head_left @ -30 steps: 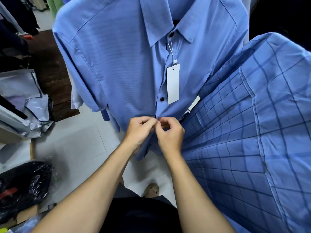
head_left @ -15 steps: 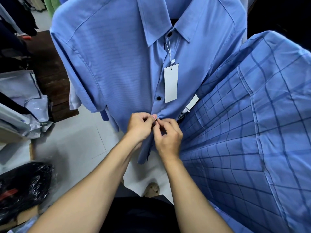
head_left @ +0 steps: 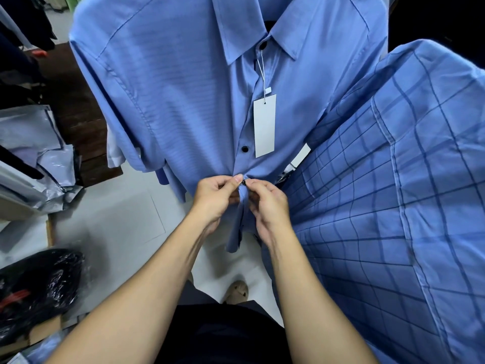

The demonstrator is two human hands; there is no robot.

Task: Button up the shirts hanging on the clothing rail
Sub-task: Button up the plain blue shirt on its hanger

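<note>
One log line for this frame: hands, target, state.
left hand: pinches placket | right hand: pinches placket | target: plain blue collared shirt, dark button between fingers | next: lower front open

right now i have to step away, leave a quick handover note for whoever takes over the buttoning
Left hand pinches the plain blue shirt placket; right hand pinches the opposite edge, a dark button between the fingertips.
The shirt hangs in front, a white tag on its chest; a checked blue shirt hangs to the right.
Done: collar button and mid-chest button look fastened.
Left: finish this button, then the loose placket below.
</note>
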